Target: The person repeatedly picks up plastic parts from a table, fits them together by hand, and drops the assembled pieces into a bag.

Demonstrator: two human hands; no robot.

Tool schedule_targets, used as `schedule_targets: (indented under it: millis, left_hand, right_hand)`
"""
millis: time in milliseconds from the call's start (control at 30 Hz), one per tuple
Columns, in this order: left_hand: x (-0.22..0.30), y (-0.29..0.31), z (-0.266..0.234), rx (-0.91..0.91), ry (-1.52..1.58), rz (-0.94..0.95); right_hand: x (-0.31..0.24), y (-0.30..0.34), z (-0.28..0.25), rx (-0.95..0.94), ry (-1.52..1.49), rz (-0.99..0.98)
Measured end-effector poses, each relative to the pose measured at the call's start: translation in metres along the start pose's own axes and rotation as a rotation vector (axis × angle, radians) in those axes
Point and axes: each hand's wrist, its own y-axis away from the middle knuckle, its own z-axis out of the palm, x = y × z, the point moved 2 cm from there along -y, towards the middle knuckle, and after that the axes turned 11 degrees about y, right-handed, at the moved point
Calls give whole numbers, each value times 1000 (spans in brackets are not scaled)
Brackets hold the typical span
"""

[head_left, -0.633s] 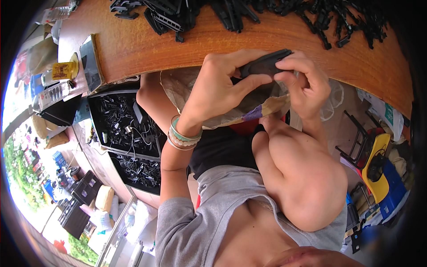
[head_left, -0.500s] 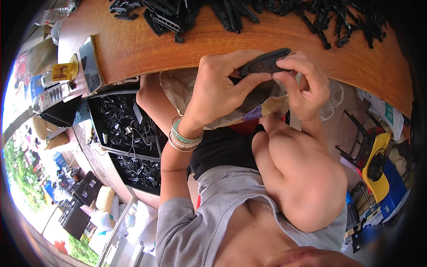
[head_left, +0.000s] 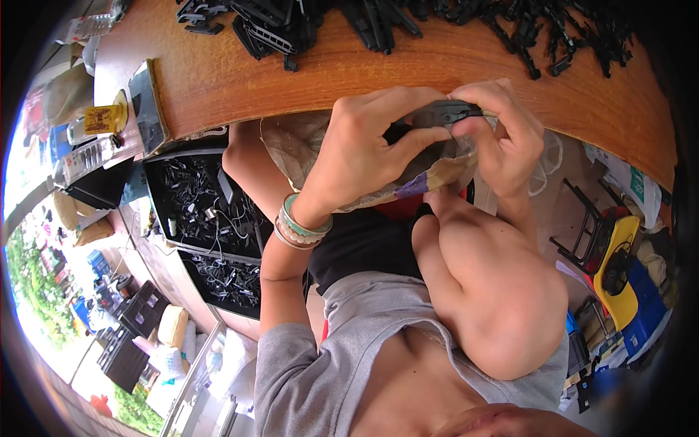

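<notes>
A dark, narrow, curved plastic part (head_left: 445,112) is held in front of me, just off the near edge of the table (head_left: 349,80). My left hand (head_left: 373,138) grips its left end between thumb and fingers; that end is partly hidden in the hand. On its right end, the thumb and bent fingers of my right hand (head_left: 506,135) pinch closed. Below both hands hangs an open, crumpled translucent bag (head_left: 295,149) with a purple and tan edge, over my lap. Along the far side of the table lie heaps of black plastic parts (head_left: 273,33).
Left of my legs stand black trays (head_left: 207,251) filled with small black parts and some cables. A dark flat tablet-like thing (head_left: 148,105) and a yellow container (head_left: 103,119) sit at the table's left end. At right are a yellow stool (head_left: 619,280) and blue crates (head_left: 644,313).
The dark part has turned and now lies more level. My right fingers have shifted up over its right end, and my left hand has moved slightly right.
</notes>
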Motion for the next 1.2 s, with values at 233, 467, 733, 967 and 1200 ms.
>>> schedule_targets:
  millis: [233, 467, 733, 967, 1200]
  left_hand:
    - [-9, 16, -33, -188, -109, -165]
    - [-26, -13, -48, 78, -326, 45]
    - [-56, -41, -37, 165, -864, 352]
    - [-40, -35, -16, -99, -815, 462]
    - [-32, -19, -10, 175, 396, -231]
  right_hand:
    - [8, -15, 2, -277, -231, -19]
    - [30, -62, 3, -94, 790, 39]
    - [50, -35, 17, 247, 615, -266]
    - [42, -28, 3, 319, -81, 212]
    - [29, -21, 2, 82, -288, 242]
